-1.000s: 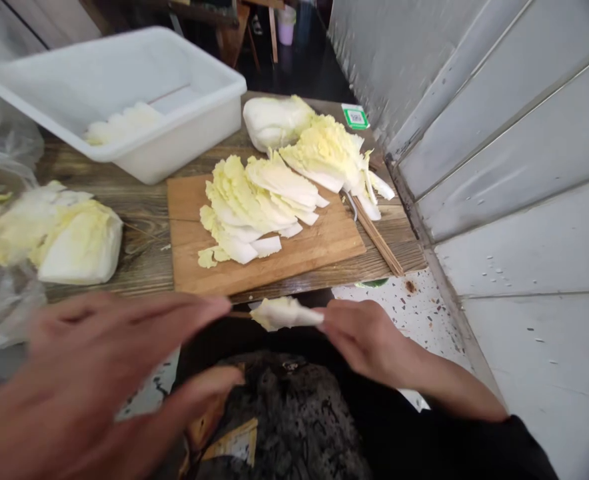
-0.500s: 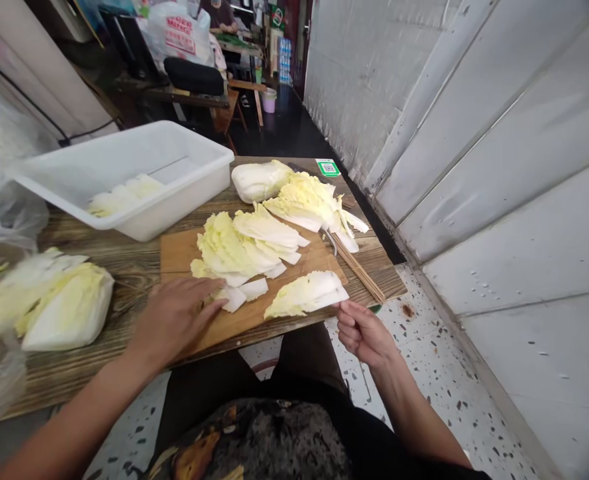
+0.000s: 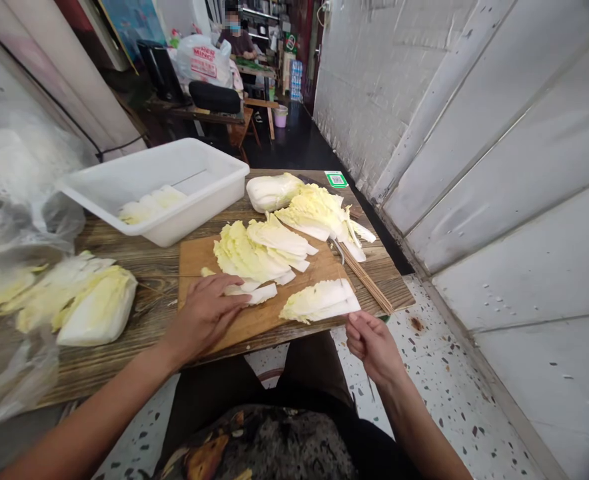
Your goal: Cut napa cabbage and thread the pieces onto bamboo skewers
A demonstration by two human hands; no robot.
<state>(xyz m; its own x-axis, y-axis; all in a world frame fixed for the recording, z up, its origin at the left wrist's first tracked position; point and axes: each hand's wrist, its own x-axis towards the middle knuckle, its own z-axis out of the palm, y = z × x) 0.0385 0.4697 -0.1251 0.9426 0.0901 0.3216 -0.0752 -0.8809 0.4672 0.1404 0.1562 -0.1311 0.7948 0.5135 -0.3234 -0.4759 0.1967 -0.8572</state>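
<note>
My left hand [image 3: 207, 313] lies flat on the wooden cutting board [image 3: 194, 257], its fingertips touching small cut cabbage pieces [image 3: 254, 292]. My right hand [image 3: 372, 343] is at the table's front edge, with its fingers pinched on the white stem end of a small stack of cabbage leaves [image 3: 319, 300]. That stack rests on the board's near right corner. A larger pile of sliced cabbage leaves [image 3: 259, 250] covers the middle of the board.
A white plastic tub [image 3: 199, 213] holding some cabbage stands behind the board. Cabbage wedges [image 3: 99, 307] lie at left beside a clear plastic bag [image 3: 14, 200]. More cabbage [image 3: 299, 200] and bamboo skewers [image 3: 367, 280] lie at right near the white wall. A person sits far back.
Both hands rose from my lap to the table. The right hand brought the cabbage leaves up onto the board's corner. The left hand settled on the board.
</note>
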